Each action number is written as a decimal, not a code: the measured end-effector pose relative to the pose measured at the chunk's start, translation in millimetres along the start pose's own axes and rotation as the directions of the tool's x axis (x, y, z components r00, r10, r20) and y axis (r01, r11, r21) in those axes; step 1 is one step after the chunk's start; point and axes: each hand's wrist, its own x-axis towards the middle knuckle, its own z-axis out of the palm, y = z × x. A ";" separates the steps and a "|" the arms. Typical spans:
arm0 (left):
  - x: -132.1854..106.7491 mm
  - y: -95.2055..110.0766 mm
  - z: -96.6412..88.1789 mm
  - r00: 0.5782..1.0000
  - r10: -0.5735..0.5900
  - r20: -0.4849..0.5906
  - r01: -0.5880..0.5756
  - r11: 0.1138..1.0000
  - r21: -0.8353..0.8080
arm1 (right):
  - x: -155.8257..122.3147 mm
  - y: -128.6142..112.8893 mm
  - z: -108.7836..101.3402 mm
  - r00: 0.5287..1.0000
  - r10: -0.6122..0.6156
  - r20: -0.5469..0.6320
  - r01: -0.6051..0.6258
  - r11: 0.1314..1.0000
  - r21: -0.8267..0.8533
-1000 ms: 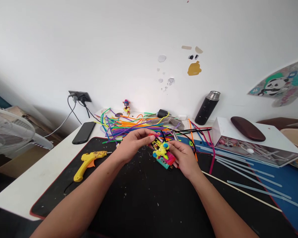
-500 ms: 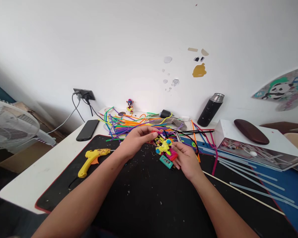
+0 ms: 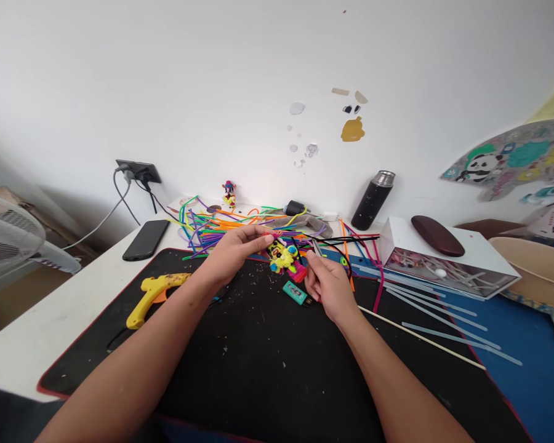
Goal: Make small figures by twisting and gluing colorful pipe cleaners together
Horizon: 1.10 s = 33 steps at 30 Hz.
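- The doll is held up between the two hands, over the black mat on the worktop, just above a teal USB stick.
- It lies to the right of the left hand and to the left of the right hand; its long axis slants from upper left, at the left fingertips, down to the right, pink end lowest.
- The left hand is nearer: thumb and fingers pinch the doll's upper end.
- The right hand is curled, thumb near the fingers, just beside the pink end; whether it touches the doll or grips anything else, I cannot tell.
- The doll looks small and fuzzy: black and yellow towards the top, bright yellow in the middle with a round blue patch at either side, pinkish-red below. Finer detail is too small to read.
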 end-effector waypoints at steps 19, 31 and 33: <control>-1.5 -0.3 1.9 1.000 0.008 -0.011 -0.006 0.990 0.138 | -0.2 -6.9 1.3 0.999 0.048 0.008 -0.048 0.999 -0.018; 1.5 1.1 -5.6 0.996 0.032 -0.080 -0.028 0.998 0.055 | -2.7 -6.9 3.3 0.997 0.036 0.065 -0.041 0.996 0.084; 2.1 2.7 -5.4 0.992 0.047 -0.120 -0.039 0.997 0.065 | -3.7 -7.6 4.3 0.993 0.057 0.107 -0.066 0.995 0.079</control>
